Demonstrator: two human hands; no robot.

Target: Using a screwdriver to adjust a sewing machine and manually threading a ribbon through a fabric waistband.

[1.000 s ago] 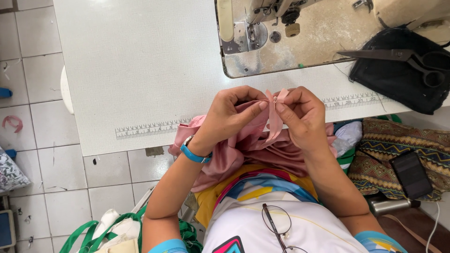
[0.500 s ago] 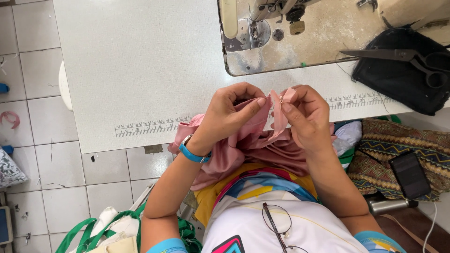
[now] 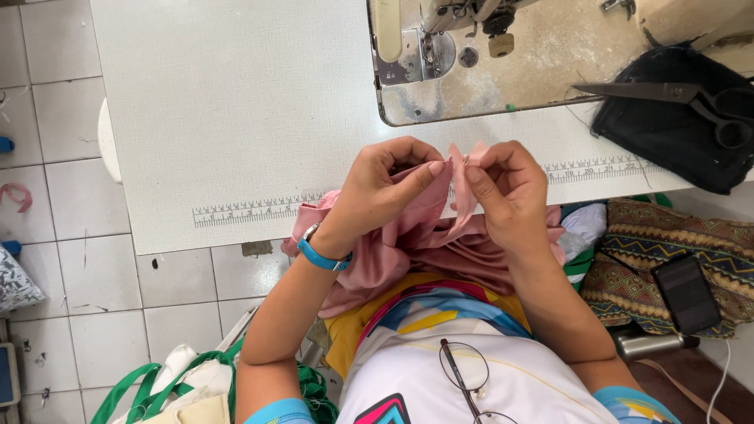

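A bunched pink fabric (image 3: 428,243) lies in my lap and over the front edge of the white sewing table (image 3: 236,118). My left hand (image 3: 389,184), with a blue watch at the wrist, pinches a fold of it between thumb and fingers. My right hand (image 3: 506,188) pinches a raised strip of the same cloth right beside it, the fingertips of both hands almost touching. A sewing machine (image 3: 448,39) stands on the table just beyond my hands.
Black scissors (image 3: 675,98) rest on a dark cloth at the table's right. A ruler strip (image 3: 251,210) runs along the table's front edge. A phone (image 3: 687,294) lies on a patterned cushion to the right. Green-handled bags (image 3: 177,389) sit on the tiled floor at the left.
My hands have shifted slightly on the pink fabric; the right hand's pinched strip now stands a little higher and further left. The rest has stayed still.
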